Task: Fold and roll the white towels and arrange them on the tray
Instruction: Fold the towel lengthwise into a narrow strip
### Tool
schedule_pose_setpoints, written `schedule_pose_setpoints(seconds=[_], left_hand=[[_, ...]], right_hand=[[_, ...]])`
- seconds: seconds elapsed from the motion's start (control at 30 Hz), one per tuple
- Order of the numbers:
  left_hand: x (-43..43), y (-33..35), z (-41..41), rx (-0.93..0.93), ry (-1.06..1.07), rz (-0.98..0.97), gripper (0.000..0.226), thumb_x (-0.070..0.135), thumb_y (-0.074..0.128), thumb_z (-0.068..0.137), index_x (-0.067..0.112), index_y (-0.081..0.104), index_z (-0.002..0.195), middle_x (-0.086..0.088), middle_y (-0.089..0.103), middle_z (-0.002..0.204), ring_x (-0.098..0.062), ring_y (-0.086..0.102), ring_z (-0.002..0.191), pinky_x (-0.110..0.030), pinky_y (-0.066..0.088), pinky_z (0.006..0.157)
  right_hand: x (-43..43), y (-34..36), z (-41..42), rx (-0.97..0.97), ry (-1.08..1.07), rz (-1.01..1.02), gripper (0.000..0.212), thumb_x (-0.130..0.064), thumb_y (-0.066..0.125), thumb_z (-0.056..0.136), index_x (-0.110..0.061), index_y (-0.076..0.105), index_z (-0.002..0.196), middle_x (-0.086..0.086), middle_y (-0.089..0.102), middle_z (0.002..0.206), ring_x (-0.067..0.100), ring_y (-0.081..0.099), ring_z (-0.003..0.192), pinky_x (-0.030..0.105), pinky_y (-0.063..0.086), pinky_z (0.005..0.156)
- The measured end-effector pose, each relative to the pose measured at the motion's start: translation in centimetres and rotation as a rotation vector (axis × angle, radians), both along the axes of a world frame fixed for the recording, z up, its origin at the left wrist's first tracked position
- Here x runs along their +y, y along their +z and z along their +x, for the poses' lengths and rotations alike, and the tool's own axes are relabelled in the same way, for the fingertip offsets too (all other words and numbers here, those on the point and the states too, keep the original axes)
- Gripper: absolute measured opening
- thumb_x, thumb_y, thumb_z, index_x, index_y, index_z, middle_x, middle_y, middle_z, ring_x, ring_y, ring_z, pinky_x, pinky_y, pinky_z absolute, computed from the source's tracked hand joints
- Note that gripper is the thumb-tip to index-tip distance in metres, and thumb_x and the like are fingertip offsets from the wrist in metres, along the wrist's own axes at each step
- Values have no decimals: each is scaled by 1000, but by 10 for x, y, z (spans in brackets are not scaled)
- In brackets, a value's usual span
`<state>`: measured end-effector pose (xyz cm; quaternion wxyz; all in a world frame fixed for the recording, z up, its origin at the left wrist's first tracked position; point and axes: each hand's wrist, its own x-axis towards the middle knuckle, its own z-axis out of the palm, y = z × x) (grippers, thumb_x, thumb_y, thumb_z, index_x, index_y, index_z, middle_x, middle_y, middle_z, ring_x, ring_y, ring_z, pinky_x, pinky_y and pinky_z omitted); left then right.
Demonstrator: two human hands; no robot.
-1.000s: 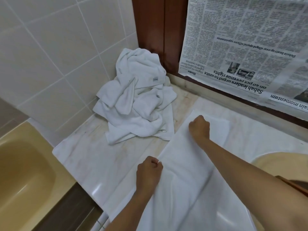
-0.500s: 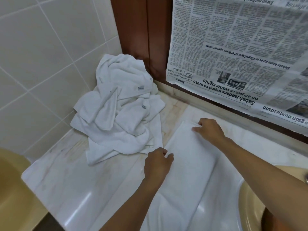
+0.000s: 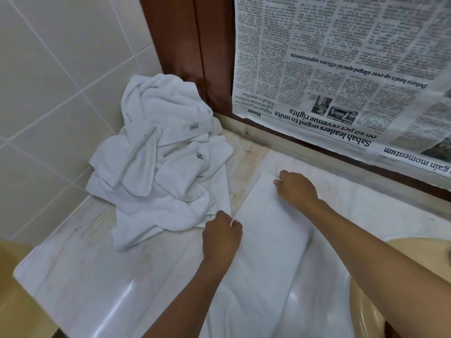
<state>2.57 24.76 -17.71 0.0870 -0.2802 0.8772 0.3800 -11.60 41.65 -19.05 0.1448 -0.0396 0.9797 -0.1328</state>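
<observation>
Two bare arms in view now: my left hand (image 3: 220, 236) and right hand (image 3: 296, 189), nothing but skin. Both forearms (image 3: 366, 240) are uncovered too, narrow at the wrists and broadening towards me.

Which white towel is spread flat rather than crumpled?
The flat towel, gripped at its far edge by the left hand and right hand. The others lie crumpled in a heap against the tiled wall.

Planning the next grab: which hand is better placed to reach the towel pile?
Likely left: the left hand is at the pile's edge; the right hand lies beyond the flat towel.
</observation>
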Motion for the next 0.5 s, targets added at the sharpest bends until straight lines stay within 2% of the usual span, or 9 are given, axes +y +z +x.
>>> schedule_pose_setpoints(seconds=[0.1, 0.17, 0.27, 0.33, 0.4, 0.5], left_hand=[[2, 3, -3, -13, -6, -19, 16, 25, 54, 91, 11, 57, 98, -4, 63, 91, -25, 61, 90, -37, 49, 85], [2, 4, -3, -15, -14, -33, 16, 24, 53, 91, 10, 56, 99, -4, 63, 92, -25, 60, 89, -35, 48, 81], [2, 4, -3, -36, -29, -41, 15, 22, 52, 91, 10, 54, 100, -6, 62, 93, -22, 55, 82, -30, 41, 70], [1, 3, -4, -43, -42, -41, 15, 21, 52, 91, 10, 54, 100, -6, 61, 93, -22, 54, 81, -28, 39, 68], [-1, 2, -4, -35, -56, -45, 15, 21, 52, 90, 10, 54, 101, -7, 62, 94, -24, 57, 85, -29, 39, 69], [-3, -2, -2, -5, -78, -40, 17, 24, 53, 92, 11, 55, 103, -6, 64, 94, -24, 59, 92, -30, 42, 72]], right_hand=[[-5, 0, 2, 31, -4, 23, 15, -27, 40, 101, -12, 42, 101, 6, 58, 91, 27, 49, 85, 34, 37, 67], [-9, 2, 7, 74, -15, 60, 21, -27, 43, 100, -11, 45, 112, 9, 62, 99, 29, 52, 93, 37, 40, 74], [-14, -4, 24, 247, -11, 186, 35, -28, 49, 97, -11, 47, 127, 11, 53, 121, 30, 44, 114, 42, 34, 92], [-19, -5, 44, 356, 11, 127, 47, -31, 56, 94, -9, 47, 135, 17, 45, 138, 36, 38, 127, 46, 31, 102], [-25, -8, 69, 267, 97, 21, 59, -45, 45, 98, -14, 38, 147, 16, 26, 158, 35, 21, 145, 48, 22, 114], [-20, -24, 110, 159, 254, 30, 70, -67, 15, 93, -34, 17, 156, 2, -4, 166, 26, -6, 152, 45, 6, 120]])
